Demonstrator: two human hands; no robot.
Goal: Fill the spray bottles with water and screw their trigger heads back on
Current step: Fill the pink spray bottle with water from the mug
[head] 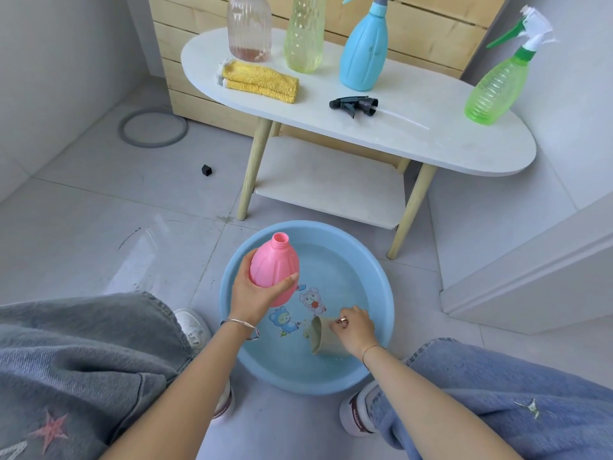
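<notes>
Pink bottle (274,270): being held upright over the far-left side of the basin, neck open and leaning slightly away, no trigger head on it.
Left hand (252,293): gripping the pink bottle's lower body, fingers wrapping the left side, thumb lying across the front.
Right hand (353,328): closing round a beige cup (323,336), just right of and below the left hand.
Cup: lying on its side in the water, mouth pointing toward the left wrist.
Basin (308,386): blue, round, sitting on the floor under both hands, holding shallow water; cartoon prints showing on its bottom between the hands.
Black trigger head (354,105): lying loose on the white table (464,144), well beyond the hands, dip tube trailing to the right.
Bottles on table: blue spray bottle (365,51) standing behind the loose head; green spray bottle (497,88) with its head on, far right; yellow-green bottle (303,38) and clear ribbed bottle (248,28) standing to the left, tops out of view.
Yellow cloth (260,81): lying folded in front of the clear bottle.
Floor, beyond the left hand: small black cap (206,170) and grey ring (152,127) lying apart.
In the way: table legs and lower shelf (331,184) standing between basin and tabletop.
</notes>
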